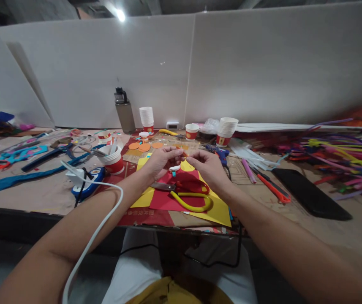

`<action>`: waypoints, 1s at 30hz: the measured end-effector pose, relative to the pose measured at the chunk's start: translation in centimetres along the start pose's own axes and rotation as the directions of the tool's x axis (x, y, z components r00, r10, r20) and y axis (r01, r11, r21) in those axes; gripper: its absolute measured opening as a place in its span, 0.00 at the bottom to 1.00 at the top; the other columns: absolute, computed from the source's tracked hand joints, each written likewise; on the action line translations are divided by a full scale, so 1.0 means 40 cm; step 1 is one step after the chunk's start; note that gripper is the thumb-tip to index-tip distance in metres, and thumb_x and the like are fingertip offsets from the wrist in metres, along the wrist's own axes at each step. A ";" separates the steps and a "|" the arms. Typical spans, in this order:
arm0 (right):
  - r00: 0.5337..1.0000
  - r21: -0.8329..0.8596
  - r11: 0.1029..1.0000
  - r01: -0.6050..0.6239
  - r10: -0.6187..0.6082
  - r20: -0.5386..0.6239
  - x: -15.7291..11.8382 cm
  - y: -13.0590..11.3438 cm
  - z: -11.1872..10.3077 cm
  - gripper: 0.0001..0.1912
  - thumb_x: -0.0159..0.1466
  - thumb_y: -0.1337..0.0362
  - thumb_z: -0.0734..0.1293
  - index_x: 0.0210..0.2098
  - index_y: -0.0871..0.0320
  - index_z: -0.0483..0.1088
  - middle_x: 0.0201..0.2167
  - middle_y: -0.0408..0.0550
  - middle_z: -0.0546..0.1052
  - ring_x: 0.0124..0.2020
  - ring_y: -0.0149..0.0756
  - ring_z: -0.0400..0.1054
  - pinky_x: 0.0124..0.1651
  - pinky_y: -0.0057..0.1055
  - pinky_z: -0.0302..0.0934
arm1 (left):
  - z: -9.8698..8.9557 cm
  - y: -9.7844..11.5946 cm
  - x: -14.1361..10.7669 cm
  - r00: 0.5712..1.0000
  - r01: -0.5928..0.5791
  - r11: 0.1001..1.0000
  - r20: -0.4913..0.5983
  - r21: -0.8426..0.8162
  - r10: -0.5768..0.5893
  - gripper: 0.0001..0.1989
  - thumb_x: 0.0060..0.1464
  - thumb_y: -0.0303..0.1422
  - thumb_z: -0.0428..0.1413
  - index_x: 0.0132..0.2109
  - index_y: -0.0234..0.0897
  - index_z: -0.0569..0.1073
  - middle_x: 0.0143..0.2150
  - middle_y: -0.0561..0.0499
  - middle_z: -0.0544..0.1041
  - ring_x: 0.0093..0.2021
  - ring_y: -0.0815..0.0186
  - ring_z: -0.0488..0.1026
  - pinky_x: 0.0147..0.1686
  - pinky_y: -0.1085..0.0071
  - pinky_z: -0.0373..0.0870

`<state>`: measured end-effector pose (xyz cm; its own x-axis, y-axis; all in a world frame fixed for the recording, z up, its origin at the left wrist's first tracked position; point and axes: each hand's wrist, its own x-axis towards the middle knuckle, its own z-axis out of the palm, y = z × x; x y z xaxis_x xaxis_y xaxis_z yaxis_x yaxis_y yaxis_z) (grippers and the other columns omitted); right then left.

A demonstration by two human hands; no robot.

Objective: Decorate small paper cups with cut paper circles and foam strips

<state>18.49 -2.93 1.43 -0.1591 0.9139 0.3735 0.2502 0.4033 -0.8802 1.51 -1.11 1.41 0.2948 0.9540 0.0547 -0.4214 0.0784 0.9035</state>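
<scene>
"Where's the small orange piece (185,155)?"
"Between the hands: left hand (164,162) and right hand (208,166) pinch it with fingertips."
"Anything in the way?"
"Scissors (196,208) on red paper (161,202) below; white cable (106,217) across the left arm (69,236); blue glue gun (221,155) near the right hand."

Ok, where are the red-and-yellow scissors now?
In the head view, the scissors lie near centre, mostly on red paper, just below the left hand and right hand.
</scene>
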 end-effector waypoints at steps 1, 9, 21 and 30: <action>1.000 0.003 1.000 -0.002 0.002 0.001 0.001 0.001 0.000 0.12 0.56 0.56 0.69 0.28 0.60 0.72 0.25 0.43 0.73 0.27 0.30 0.63 0.32 0.28 0.57 | 0.000 0.000 0.000 1.000 -0.003 1.000 -0.004 -0.002 0.003 0.12 0.42 0.32 0.67 0.31 0.29 0.75 0.24 0.51 0.76 0.26 0.75 0.72 0.29 0.78 0.66; 1.000 0.032 0.999 -0.019 0.020 -0.009 0.007 0.012 0.002 0.13 0.55 0.55 0.69 0.28 0.61 0.72 0.25 0.44 0.74 0.27 0.30 0.62 0.32 0.28 0.57 | -0.007 -0.003 0.006 0.999 -0.033 0.999 -0.002 0.008 0.033 0.13 0.41 0.32 0.68 0.31 0.29 0.75 0.24 0.51 0.76 0.25 0.74 0.72 0.29 0.78 0.67; 0.999 0.040 0.999 -0.033 0.032 0.015 0.014 0.008 -0.003 0.14 0.56 0.55 0.68 0.31 0.60 0.73 0.28 0.44 0.75 0.28 0.30 0.64 0.32 0.29 0.57 | -0.020 0.005 0.015 0.999 -0.038 0.999 -0.030 0.004 0.038 0.12 0.42 0.32 0.68 0.30 0.30 0.74 0.25 0.51 0.76 0.25 0.74 0.71 0.27 0.77 0.65; 0.750 -0.462 0.838 0.291 0.100 0.654 -0.030 -0.081 -0.065 0.13 0.57 0.58 0.70 0.41 0.54 0.75 0.36 0.47 0.77 0.34 0.37 0.69 0.35 0.30 0.59 | -0.057 0.063 0.037 0.966 -0.157 0.966 -0.234 -0.204 0.107 0.07 0.46 0.27 0.65 0.32 0.33 0.74 0.26 0.54 0.76 0.27 0.74 0.73 0.27 0.77 0.67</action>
<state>20.34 -5.22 4.60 -0.7186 0.6954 0.0002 0.6047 0.6251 -0.4936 -1.07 1.15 2.78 0.0385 0.9980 0.0500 -0.6282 -0.0148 0.7779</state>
